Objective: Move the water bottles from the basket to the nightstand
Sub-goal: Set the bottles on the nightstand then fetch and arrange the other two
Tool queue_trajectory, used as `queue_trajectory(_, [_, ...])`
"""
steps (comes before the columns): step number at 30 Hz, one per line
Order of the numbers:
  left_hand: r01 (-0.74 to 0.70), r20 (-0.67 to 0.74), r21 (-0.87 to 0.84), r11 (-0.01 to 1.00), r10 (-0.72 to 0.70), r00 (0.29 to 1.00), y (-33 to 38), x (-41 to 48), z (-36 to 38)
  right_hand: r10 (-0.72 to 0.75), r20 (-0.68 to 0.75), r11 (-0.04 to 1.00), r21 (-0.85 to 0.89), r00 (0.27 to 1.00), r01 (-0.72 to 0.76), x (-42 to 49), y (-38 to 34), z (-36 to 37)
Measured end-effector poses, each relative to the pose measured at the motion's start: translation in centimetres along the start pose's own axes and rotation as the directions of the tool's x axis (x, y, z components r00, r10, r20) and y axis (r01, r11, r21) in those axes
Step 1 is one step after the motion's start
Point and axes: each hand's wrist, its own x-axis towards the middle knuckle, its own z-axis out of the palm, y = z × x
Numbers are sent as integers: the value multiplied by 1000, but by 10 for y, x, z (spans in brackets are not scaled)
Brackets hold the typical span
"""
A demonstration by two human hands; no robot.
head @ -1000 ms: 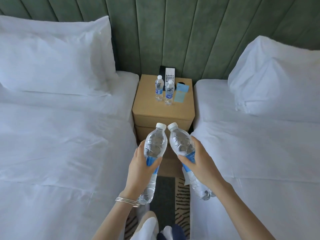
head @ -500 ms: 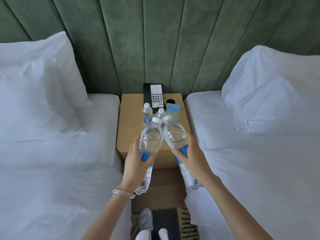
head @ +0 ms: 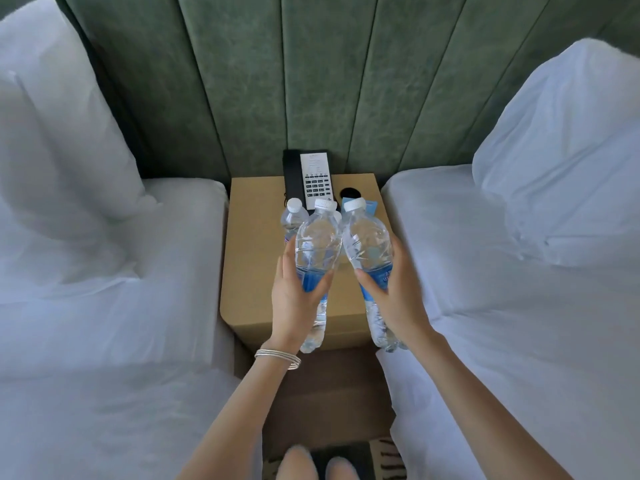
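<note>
My left hand [head: 294, 306] grips a clear water bottle [head: 317, 244] with a white cap and blue label. A second such bottle [head: 369, 244] is in my right hand [head: 394, 299]. Both bottles tilt away from me, caps nearly touching, above the tan wooden nightstand [head: 252, 258]. Behind them on the nightstand stands a smaller water bottle [head: 293, 218]; another one beside it is almost fully hidden by the held bottles. No basket is in view.
A black and white telephone [head: 308, 178] sits at the nightstand's back edge, with a round cable hole [head: 349, 193] and a blue card [head: 371, 206] to its right. White beds [head: 104, 306] [head: 519, 323] flank the nightstand. A green padded headboard [head: 311, 81] rises behind.
I have stepped closer to the nightstand. Both hands have carried their bottles forward, from in front of the nightstand to above its top.
</note>
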Motion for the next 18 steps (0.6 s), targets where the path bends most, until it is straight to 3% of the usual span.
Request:
queue_trajectory(12, [-202, -106, -65, 977, 194, 975, -133, 30, 87, -133, -185, 989, 43, 974, 143, 24, 134, 80])
queue_trajectory(18, [-321, -173, -187, 928, 290, 941, -178, 41, 115, -279, -293, 940, 112, 915, 322, 38, 193, 116])
